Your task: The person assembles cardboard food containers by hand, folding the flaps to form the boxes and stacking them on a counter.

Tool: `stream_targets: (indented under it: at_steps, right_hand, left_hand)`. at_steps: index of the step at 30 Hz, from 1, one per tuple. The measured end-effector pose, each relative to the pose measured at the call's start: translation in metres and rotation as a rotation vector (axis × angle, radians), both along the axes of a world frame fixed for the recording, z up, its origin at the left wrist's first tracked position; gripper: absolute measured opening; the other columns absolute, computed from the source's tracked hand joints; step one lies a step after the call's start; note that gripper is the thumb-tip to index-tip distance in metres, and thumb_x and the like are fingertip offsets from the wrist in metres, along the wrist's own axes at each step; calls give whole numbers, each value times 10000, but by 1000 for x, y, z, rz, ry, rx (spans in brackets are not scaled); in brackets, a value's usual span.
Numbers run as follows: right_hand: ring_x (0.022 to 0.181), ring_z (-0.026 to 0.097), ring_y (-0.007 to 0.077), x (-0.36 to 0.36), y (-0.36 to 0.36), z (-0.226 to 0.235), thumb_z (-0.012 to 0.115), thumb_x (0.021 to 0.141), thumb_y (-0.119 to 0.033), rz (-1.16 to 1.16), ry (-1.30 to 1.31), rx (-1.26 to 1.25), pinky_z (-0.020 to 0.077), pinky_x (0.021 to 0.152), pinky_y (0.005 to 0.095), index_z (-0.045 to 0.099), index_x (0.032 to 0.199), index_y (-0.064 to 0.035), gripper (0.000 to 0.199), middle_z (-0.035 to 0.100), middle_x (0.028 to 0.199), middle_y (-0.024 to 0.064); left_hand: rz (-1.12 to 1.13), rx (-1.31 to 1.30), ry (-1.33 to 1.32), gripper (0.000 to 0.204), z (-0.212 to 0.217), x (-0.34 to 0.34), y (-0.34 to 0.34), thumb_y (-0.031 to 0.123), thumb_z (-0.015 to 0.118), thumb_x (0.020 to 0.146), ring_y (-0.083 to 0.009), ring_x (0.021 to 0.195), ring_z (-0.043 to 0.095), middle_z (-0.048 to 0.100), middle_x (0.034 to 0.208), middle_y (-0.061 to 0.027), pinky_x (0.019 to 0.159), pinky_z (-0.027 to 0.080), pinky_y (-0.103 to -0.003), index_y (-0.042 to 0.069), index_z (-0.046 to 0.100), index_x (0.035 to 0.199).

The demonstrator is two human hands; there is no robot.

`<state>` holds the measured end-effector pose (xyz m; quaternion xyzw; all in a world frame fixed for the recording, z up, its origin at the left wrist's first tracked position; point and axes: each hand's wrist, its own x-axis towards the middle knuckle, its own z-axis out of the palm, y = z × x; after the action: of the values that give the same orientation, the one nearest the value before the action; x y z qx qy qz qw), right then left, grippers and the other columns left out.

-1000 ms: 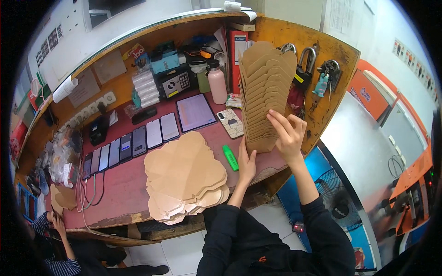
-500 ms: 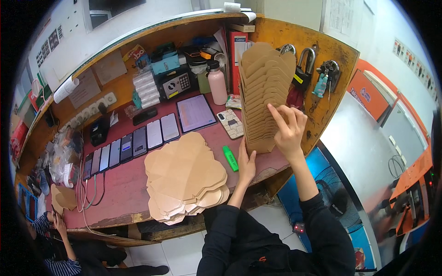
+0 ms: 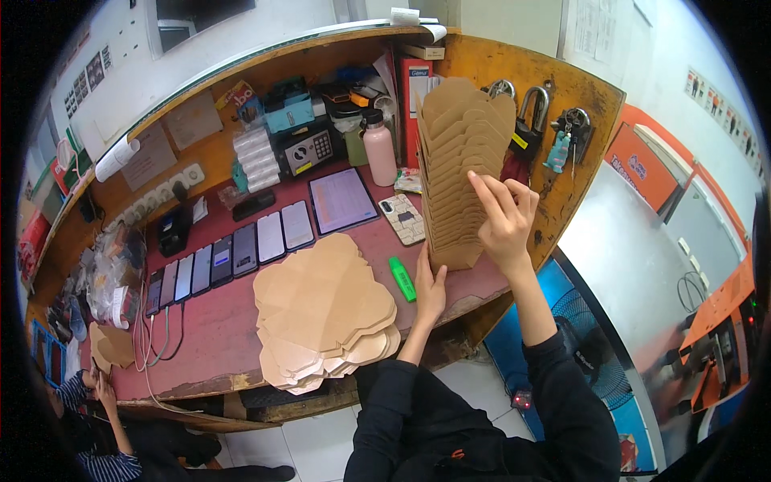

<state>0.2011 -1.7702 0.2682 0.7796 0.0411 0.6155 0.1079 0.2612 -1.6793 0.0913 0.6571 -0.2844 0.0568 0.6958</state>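
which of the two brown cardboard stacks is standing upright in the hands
The tall nested stack at the desk's right end, gripped between left hand and right hand. The other stack lies flat, untouched.

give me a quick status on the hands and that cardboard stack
Left hand under nested brown box stack, right hand gripping its side. Stack upright on red desk. Green highlighter beside left hand.

Plain brown box stack (image 3: 459, 169), green marker (image 3: 402, 279)
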Motion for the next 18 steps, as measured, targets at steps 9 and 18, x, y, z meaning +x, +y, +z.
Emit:
stream_targets:
  at_steps: [9,18]
  right_hand:
    - [826,467,176,3,-2,8,471,619,-31,-55,-26,-86,314,720,294,618,1014,-82,424,586,1040,-9]
    - [823,472,175,5,0,17,469,617,-7,56,-36,-4,314,730,302,605,1040,-78,450,591,1017,0]
  left_hand:
    - [-2,-9,-6,568,-3,1,-2,54,495,801,-321,1214,318,324,1308,-192,1011,241,-359,7,255,1314]
    - [10,17,-17,566,1,-1,2,68,486,810,-322,1220,307,315,1314,-196,1014,235,-359,2,243,1317]
